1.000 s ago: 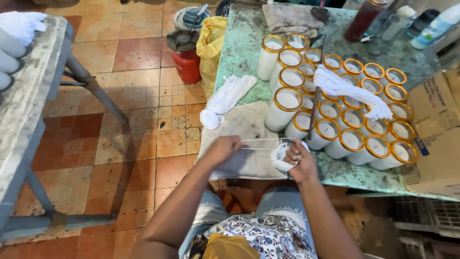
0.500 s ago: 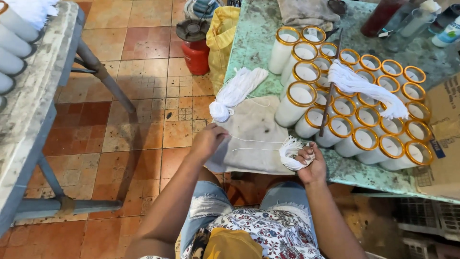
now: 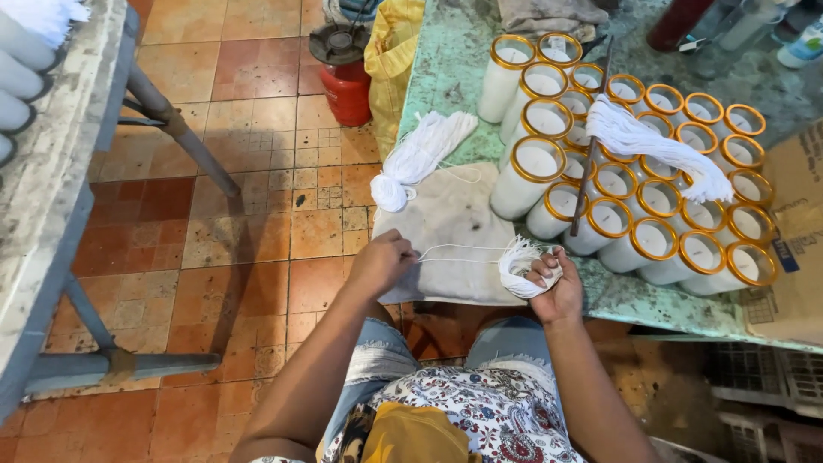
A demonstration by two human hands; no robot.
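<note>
Mottled green worktable (image 3: 446, 77): cluster of white wax-filled glass candle jars with gold rims (image 3: 634, 189), a loose hank of white wick cord (image 3: 651, 146) draped over them, a thin dark rod (image 3: 591, 137) laid across. Second tied bundle of white wick cord (image 3: 420, 159) beside a stained cream cloth (image 3: 454, 231). Cardboard box (image 3: 793, 249) at right; red canister (image 3: 347, 81) on tiled floor.

Right hand (image 3: 553, 287): curled shut round a small bunch of white wick strands (image 3: 519, 266), at the table's near edge. Left hand (image 3: 381, 261): fingers pinched on a single white strand (image 3: 459, 253) drawn taut-ish from that bunch, over the cloth.

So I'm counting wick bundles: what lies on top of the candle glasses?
One loose white wick bundle and a thin dark rod lie across the gold-rimmed glasses. Glasses beneath the bundle are partly hidden.
</note>
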